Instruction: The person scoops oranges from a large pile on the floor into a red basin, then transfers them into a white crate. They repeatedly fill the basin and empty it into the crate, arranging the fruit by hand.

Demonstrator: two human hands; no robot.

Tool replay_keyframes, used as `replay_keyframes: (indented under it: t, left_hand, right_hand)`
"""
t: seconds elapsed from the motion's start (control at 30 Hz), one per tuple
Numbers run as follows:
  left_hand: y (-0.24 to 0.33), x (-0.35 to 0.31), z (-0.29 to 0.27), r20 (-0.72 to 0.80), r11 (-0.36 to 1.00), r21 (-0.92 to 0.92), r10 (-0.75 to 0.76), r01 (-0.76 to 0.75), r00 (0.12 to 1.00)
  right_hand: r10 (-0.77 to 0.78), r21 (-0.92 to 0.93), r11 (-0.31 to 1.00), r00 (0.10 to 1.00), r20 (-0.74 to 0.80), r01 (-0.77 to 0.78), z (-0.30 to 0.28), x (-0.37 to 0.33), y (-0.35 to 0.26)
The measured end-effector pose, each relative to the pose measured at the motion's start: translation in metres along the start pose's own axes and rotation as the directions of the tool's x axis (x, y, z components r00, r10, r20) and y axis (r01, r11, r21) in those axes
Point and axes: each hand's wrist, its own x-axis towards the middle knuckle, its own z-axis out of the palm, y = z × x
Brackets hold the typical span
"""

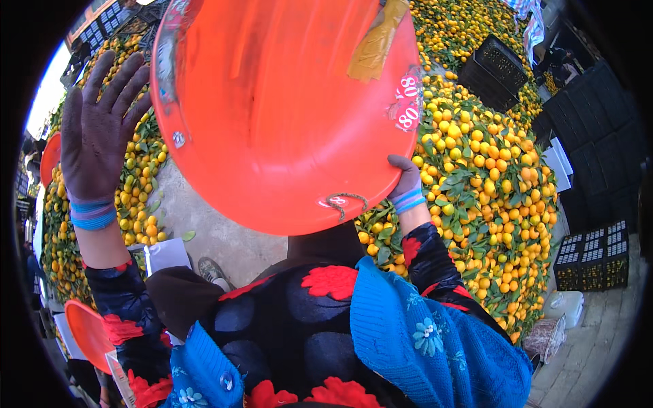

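Observation:
A large red-orange plastic basin (272,122) is tilted up in front of me, with brown tape and scuffs on its surface. My right hand (407,178), in a dark glove with a blue-striped cuff, grips its lower right rim; the fingers behind the rim are hidden. To the left of the basin, my gloved left hand (102,132) is raised with its fingers spread, holding nothing. Small orange citrus fruits with green leaves form a big heap (476,197) beside my right forearm. Another fruit heap (139,204) lies past my left hand.
Black plastic crates (493,71) sit on the fruit, and more crates (592,258) stand at right. A whitish jug (564,307) is near them. Another red basin (88,333) is at lower left, near a white box (166,255). Grey concrete floor (197,211) shows below the held basin.

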Motion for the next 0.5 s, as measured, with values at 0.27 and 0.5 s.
replay_keyframes:
  t: [0.27,0.5]
  left_hand:
    - [-0.091,-0.009,-0.017,-0.283,0.893,0.219,-0.328,0.393,0.901]
    - [-0.106,-0.091,-0.153,-0.656,0.885,-0.112,-0.408,0.453,0.635]
  right_hand:
    - [-0.61,0.042,0.668,0.58,-0.54,0.743,-0.109,-0.076,-0.127]
    - [-0.487,-0.062,0.4,0.155,-0.859,0.915,-0.268,-0.184,-0.187]
